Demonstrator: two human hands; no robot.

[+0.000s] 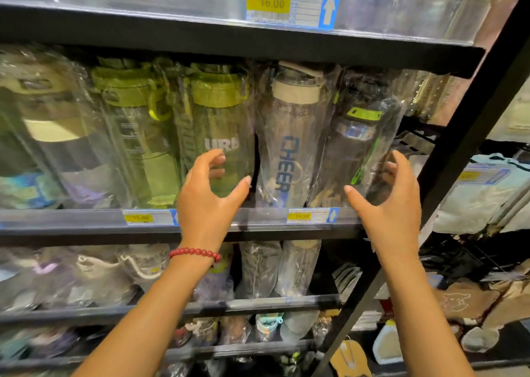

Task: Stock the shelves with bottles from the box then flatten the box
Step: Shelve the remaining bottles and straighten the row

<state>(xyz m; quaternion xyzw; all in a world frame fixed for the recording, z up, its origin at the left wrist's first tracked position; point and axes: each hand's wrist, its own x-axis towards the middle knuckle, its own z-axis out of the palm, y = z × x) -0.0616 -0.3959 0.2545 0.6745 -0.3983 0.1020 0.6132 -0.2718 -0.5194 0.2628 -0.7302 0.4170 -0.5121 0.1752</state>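
On the black metal shelf (86, 232) fronted by a clear plastic price rail, film-wrapped drink bottles stand with long axes upright, caps toward the shelf above. The clear bottle with a beige cap and blue "CHEER" lettering (289, 147) tilts slightly left; the dark bottle with lime-green trim (355, 153) leans right. The left hand (210, 196), fingers spread, cups the olive-green translucent bottle (220, 124). The right hand (388, 201), open and curved, touches the dark bottle's crinkled wrap.
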